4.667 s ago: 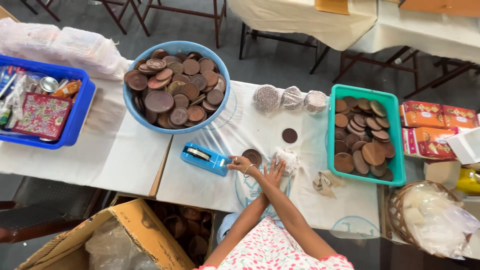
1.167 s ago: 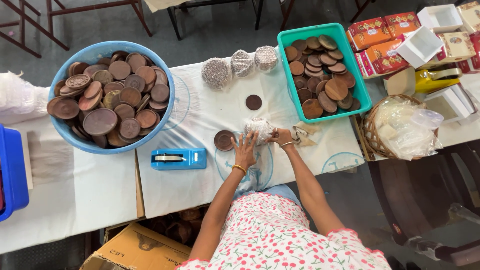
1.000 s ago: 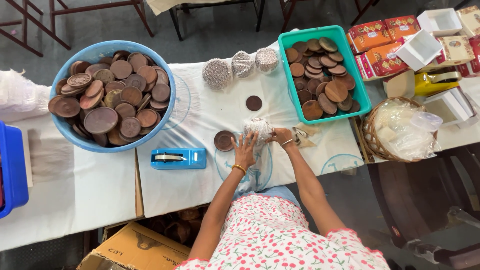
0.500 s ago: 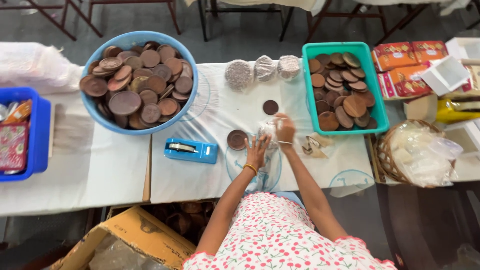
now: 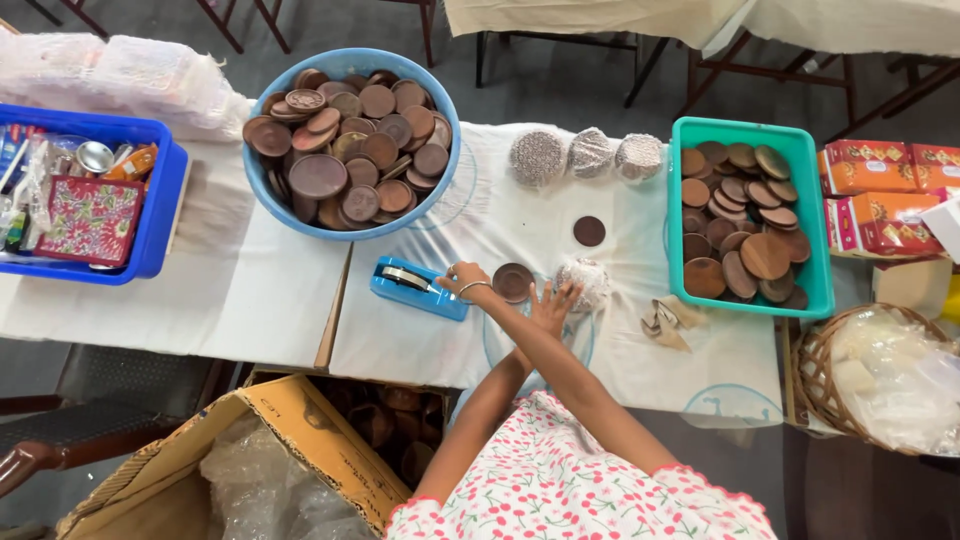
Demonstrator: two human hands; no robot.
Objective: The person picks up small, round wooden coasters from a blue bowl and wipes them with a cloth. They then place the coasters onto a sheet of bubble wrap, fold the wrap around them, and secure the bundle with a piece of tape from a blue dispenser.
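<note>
Reaching away from the crinkly wrapped bundle (image 5: 583,281), her left hand (image 5: 462,281) now touches the blue tape dispenser (image 5: 408,287), fingers curled, while her right hand (image 5: 552,304) spreads open beside that bundle.

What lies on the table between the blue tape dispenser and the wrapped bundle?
In the head view, between the blue tape dispenser and the wrapped bundle lie a brown disc and both hands, crossed.

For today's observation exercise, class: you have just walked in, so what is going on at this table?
A person in a floral top works at a white-covered table. The arms cross: one hand reaches the blue tape dispenser, the other hand rests by a disc wrapped in clear plastic. A bare round brown disc lies between them. More discs fill the blue round basin and the teal rectangular tray.
</note>
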